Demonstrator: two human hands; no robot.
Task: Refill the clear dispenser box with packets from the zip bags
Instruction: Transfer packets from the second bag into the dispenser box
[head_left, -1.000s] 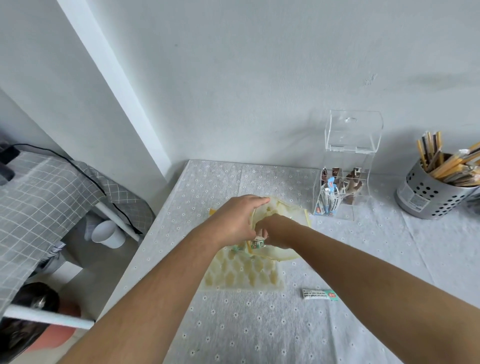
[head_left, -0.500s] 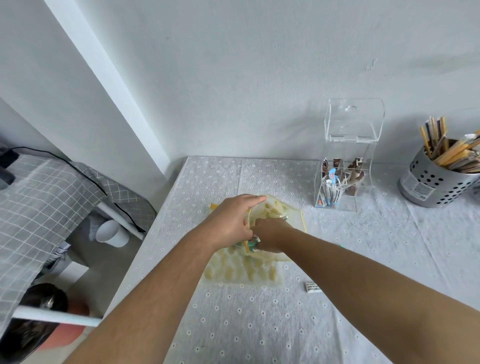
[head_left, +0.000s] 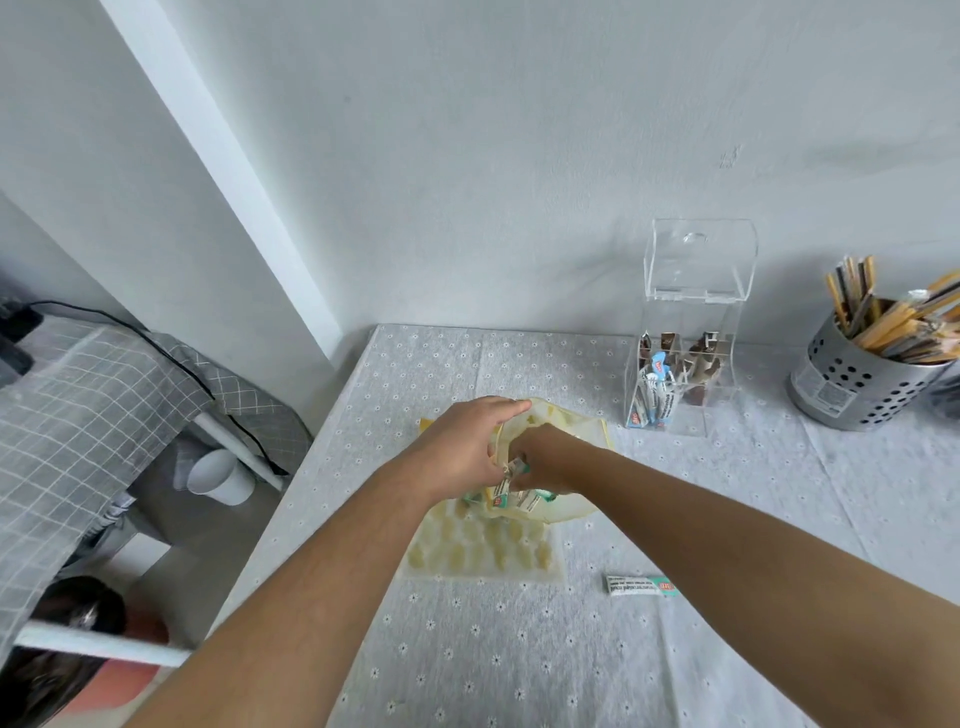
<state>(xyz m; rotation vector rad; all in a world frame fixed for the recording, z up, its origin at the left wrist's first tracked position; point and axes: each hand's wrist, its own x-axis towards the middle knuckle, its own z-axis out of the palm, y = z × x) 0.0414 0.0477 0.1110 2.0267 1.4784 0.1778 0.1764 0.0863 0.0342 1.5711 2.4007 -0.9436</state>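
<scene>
A yellow-printed zip bag (head_left: 563, 512) is held up over the table's middle. My left hand (head_left: 467, 441) grips its open mouth from the left. My right hand (head_left: 545, 460) reaches inside it, fingers closed around white-and-green packets (head_left: 511, 491). A second zip bag (head_left: 483, 553) lies flat beneath the first. The clear dispenser box (head_left: 685, 343) stands at the back right by the wall, lid raised, with white-blue packets in front and brown ones behind. One loose packet (head_left: 641, 585) lies on the tablecloth beside my right forearm.
A perforated metal holder (head_left: 857, 384) full of chopsticks stands at the far right. The table's left edge drops to a gap with a white cup (head_left: 218, 478) and a grey checked cloth (head_left: 78, 415) on a rack. Wall close behind.
My right hand stays in the bag's mouth, and several packets now show below my fingers. The loose packet, half hidden by my forearm half a second ago, is in full view again.
</scene>
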